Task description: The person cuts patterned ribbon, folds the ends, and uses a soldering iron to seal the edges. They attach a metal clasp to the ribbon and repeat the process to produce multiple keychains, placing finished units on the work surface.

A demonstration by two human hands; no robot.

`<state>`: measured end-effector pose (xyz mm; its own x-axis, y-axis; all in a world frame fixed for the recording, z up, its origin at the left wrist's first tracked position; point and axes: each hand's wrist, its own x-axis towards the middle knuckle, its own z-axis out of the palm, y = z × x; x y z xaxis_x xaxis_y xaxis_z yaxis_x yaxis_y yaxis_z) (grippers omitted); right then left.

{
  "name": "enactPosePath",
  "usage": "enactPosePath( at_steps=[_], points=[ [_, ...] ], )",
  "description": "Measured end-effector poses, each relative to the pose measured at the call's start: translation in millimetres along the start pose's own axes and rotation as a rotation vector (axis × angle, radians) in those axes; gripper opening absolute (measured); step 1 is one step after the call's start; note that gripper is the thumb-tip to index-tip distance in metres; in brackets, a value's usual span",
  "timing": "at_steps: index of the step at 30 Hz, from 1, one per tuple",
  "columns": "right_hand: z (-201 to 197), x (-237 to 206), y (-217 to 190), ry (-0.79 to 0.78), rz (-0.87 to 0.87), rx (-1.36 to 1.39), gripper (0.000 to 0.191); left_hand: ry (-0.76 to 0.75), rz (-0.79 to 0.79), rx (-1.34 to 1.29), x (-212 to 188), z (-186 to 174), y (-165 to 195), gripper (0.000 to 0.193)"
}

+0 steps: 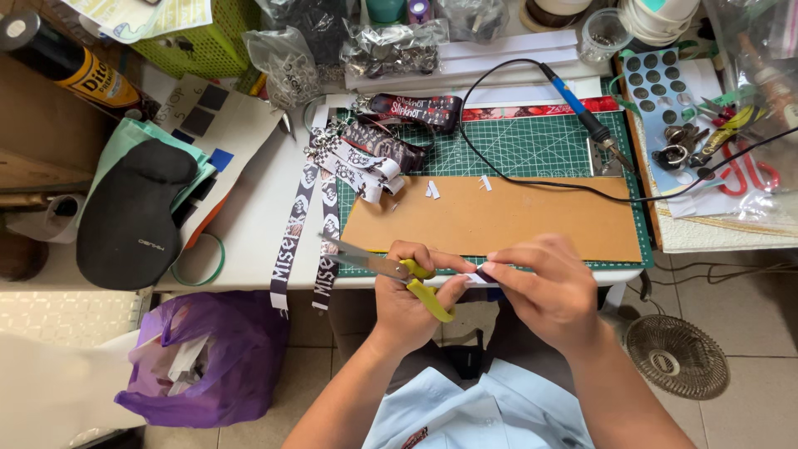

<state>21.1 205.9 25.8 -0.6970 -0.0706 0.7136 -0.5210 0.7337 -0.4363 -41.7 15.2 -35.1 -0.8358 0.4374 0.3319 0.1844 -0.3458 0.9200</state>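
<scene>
Work looks to be somewhere in the middle, as I judge it; several small white offcuts [433, 189] lie scattered along the top edge of the flat brown cardboard sheet [499, 218] in the centre of the frame, which suggests some trimming is behind; a heap of black-and-white printed fabric straps [366, 162] sits just above and left of the cardboard on the green gridded cutting mat [532, 141], and two more long printed straps [301, 224] hang over the near edge of the white table [249, 233], seemingly waiting; so a fair share appears left.

The piece in hand is a short strip of white-and-dark ribbon [482, 274], held low in the middle of the frame, just off the table's near edge, between the two hands.

The left hand [411, 295] is curled around the yellow-handled scissors [391, 274]; its fingers are hooked through the loops and closed on them, blades pointing toward the left of the frame and slightly parted; the wrist is bent inward. The right hand [549, 291] is raised beside it, fingers pressed together and pinching the ribbon's end, palm down, forearm running in from the lower right.

A blue-handled soldering iron [582, 108] rests on the mat at upper right, well apart from both hands; a purple plastic bag [208, 357] sits on the floor at lower left.
</scene>
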Motion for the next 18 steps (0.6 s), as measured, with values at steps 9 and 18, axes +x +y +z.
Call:
enactPosePath(
  at_steps=[9,18],
  points=[
    [2,-13,1,-0.016,0.229,0.273,0.033,-0.091,0.061,0.023,4,-2,17,0.052],
    [3,-23,5,-0.114,0.491,0.506,0.02,0.084,-0.082,0.039,5,14,6,0.044]
  ],
)
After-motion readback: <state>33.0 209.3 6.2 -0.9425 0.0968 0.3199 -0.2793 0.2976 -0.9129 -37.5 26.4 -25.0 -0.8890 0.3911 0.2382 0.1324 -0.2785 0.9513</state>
